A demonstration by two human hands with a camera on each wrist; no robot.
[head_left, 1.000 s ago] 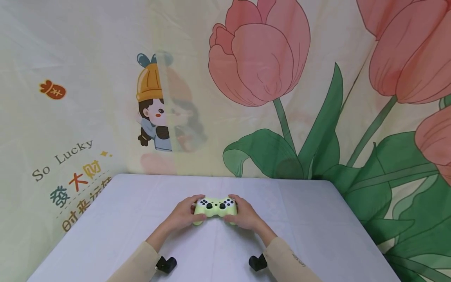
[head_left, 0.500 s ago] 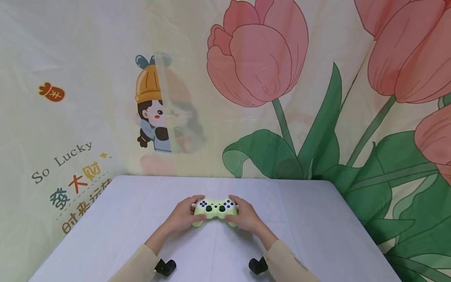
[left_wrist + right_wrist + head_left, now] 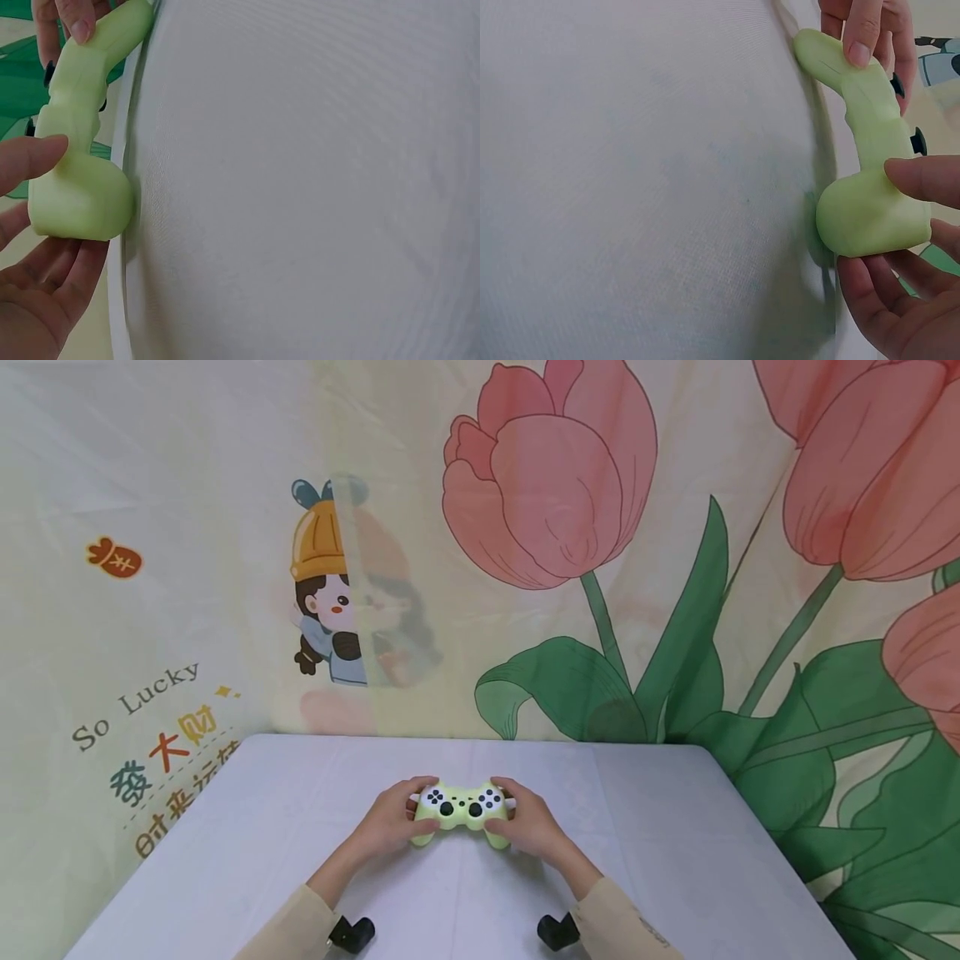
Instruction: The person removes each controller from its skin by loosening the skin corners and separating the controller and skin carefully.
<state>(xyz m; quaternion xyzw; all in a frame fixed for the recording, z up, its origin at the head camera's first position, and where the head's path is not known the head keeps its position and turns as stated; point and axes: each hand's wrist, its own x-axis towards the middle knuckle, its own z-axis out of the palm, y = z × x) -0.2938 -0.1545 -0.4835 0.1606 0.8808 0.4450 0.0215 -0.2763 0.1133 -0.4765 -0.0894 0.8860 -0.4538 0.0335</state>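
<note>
A pale green game controller [image 3: 461, 797] with white button areas and two black thumbsticks faces up over the middle of the table. My left hand [image 3: 388, 817] grips its left end, thumb on the near side and fingers round the far side. On the opposite end, my right hand [image 3: 531, 818] holds it the same way. In the left wrist view the controller [image 3: 79, 195] shows its near side, with the left thumb [image 3: 37, 159] pressed on it. The right wrist view has the right thumb [image 3: 926, 178] against the controller [image 3: 874, 214] and fingers beneath its end.
A white cloth covers the table [image 3: 660, 843]. Behind it hangs a curtain [image 3: 420, 468] printed with tulips and a cartoon figure. Black devices [image 3: 352, 933] sit at both wrists, beside the beige sleeves [image 3: 288, 922].
The controller and both hands have shifted very slightly nearer and to the right in the head view. Both hands keep their hold on it.
</note>
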